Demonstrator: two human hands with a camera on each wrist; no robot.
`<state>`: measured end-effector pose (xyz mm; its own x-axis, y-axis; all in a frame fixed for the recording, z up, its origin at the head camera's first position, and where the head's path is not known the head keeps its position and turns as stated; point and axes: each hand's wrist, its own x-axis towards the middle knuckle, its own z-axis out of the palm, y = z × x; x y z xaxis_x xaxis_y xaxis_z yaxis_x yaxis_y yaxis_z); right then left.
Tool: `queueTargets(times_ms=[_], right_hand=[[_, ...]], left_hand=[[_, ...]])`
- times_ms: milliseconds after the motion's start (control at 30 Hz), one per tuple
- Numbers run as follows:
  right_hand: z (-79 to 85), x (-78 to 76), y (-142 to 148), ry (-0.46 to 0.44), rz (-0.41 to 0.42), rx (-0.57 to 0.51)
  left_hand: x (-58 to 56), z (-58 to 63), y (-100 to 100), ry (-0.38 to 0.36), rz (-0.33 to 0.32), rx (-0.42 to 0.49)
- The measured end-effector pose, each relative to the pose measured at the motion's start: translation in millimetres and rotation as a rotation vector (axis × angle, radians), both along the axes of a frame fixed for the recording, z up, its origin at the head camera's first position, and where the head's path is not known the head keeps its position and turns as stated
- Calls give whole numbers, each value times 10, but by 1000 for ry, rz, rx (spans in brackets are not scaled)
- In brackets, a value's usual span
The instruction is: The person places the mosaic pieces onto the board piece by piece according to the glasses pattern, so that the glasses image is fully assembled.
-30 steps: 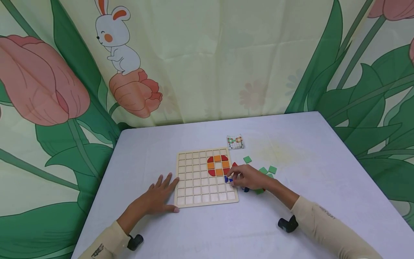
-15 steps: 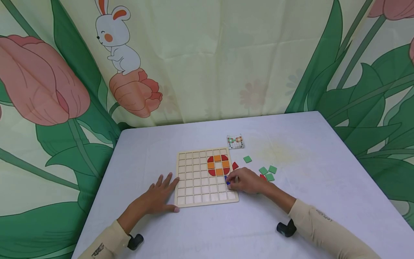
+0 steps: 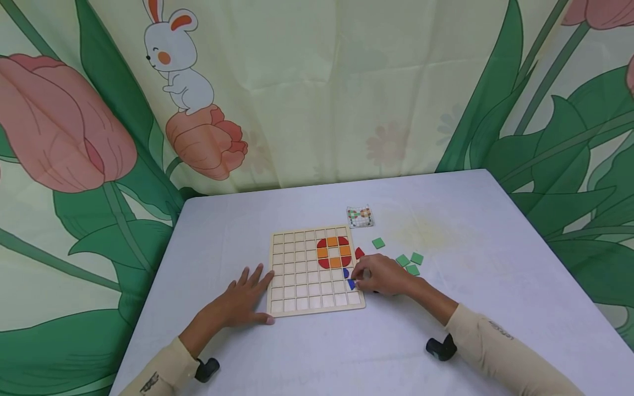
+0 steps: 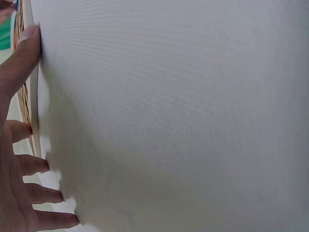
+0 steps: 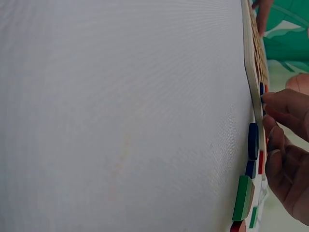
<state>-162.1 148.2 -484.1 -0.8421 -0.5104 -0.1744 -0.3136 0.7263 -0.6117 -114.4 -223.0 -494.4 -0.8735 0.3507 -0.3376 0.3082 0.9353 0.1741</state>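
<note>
A square wooden grid board point(image 3: 297, 275) lies on the white-covered table. My left hand point(image 3: 240, 302) rests at its left edge, fingers spread and thumb at the near corner. In the left wrist view the thumb point(image 4: 23, 55) lies against the board's side. A ring of red rounded and orange square tiles point(image 3: 332, 242) fills cells at the upper right. Below it sits a blue rounded tile point(image 3: 345, 273). My right hand point(image 3: 383, 274) pinches a small blue tile point(image 3: 351, 284) with thumb and forefinger over the right-hand column. The palm hides part of the board's right edge.
A small printed pattern card point(image 3: 360, 216) lies behind the board. Several green square tiles point(image 3: 403, 260) and a red tile point(image 3: 359, 253) are scattered to its right. In the right wrist view, a blue tile point(image 5: 253, 141) and a green tile point(image 5: 243, 198) lie beside the board.
My right hand brought a blue tile left onto the board's right column, then shifted slightly right, uncovering the rounded blue tile. My left hand has stayed in place.
</note>
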Motion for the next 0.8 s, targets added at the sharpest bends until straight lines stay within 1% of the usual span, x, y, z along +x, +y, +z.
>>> queueTargets(times_ms=[267,500,633,733,800], right_hand=[[-19,-17,-46,-8,-19,50],[13,-9,-106,-1,-18,90],[28,-18,-79,0,10,68],[36,-35,-5,19,31,6],[34,-44,58,38,24,-29]], left_hand=[[-1,2,-2,-4,2,9],[7,21,8,-6,0,8],[16,44,8,-1,-2,13],[18,49,5,2,-7,18],[17,44,1,1,-10,18]])
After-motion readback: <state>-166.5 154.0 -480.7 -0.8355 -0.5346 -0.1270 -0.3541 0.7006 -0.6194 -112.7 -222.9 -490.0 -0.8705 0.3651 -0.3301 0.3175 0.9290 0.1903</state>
